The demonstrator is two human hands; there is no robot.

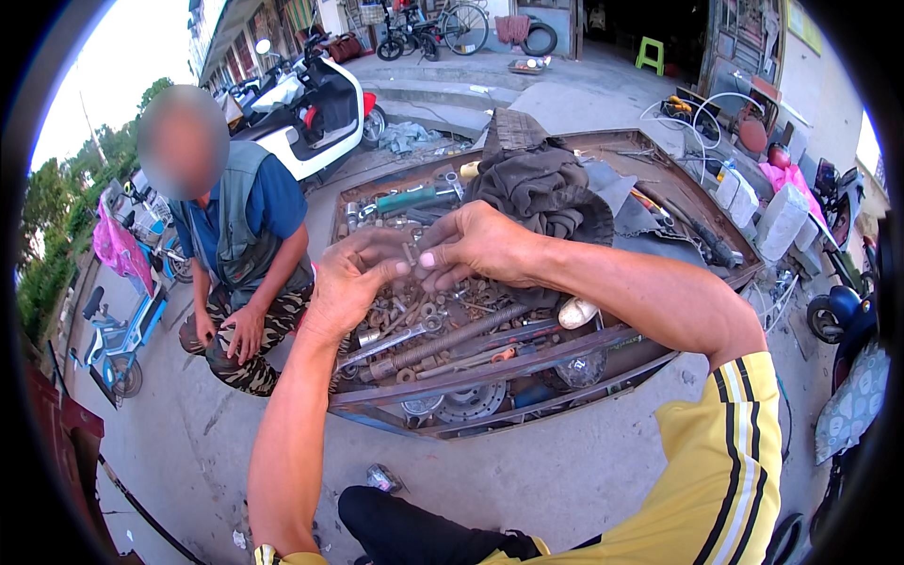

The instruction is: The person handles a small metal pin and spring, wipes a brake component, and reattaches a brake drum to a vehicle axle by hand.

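Above a heap of loose bolts and nuts (452, 306), my two hands meet fingertip to fingertip. Between them shows a small bolt (409, 252), dull and rusty. My left hand (350, 275) pinches toward it from the left, thumb and fingers closed. From the other side my right hand (482, 247) closes on it with thumb and bent fingers. The fingertips are slightly blurred, so which hand carries its weight is unclear. Just below lie a wrench (394, 341) and a long threaded rod (460, 337).
The rusty metal workbench (527, 369) has a raised rim. A dark cloth (541, 184) lies bunched beyond my right hand, near a green-handled tool (407, 199). At the left sits a person in a vest (247, 188). Concrete blocks (782, 221) stand at the right, a scooter (325, 118) behind.
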